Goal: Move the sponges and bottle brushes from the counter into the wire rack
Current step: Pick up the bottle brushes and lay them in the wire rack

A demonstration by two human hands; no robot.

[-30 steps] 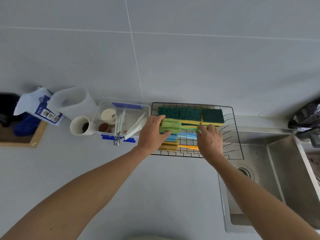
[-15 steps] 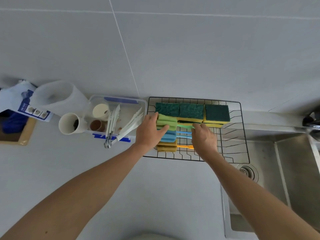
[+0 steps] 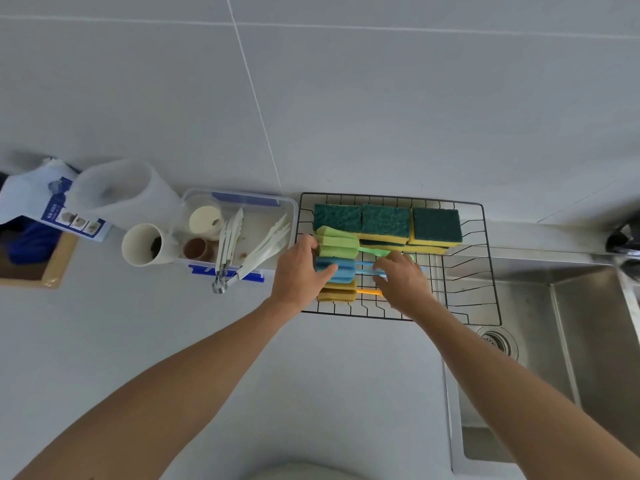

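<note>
Three bottle brushes [image 3: 337, 268] lie in wire rack [image 3: 485, 271], below sponges [image 3: 386, 223]. My left hand [image 3: 299, 275] grips blue head; right hand [image 3: 403, 284] rests flat, unclenched, on handles. I square them gently.

I face a pale grey tiled wall [image 3: 346, 98] over a matching counter [image 3: 138, 341], with a steel sink [image 3: 571, 323] at my right.

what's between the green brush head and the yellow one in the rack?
Head view: the blue brush head, with the left hand resting on it, lies between the green brush head and the yellow brush head in the wire rack.
</note>
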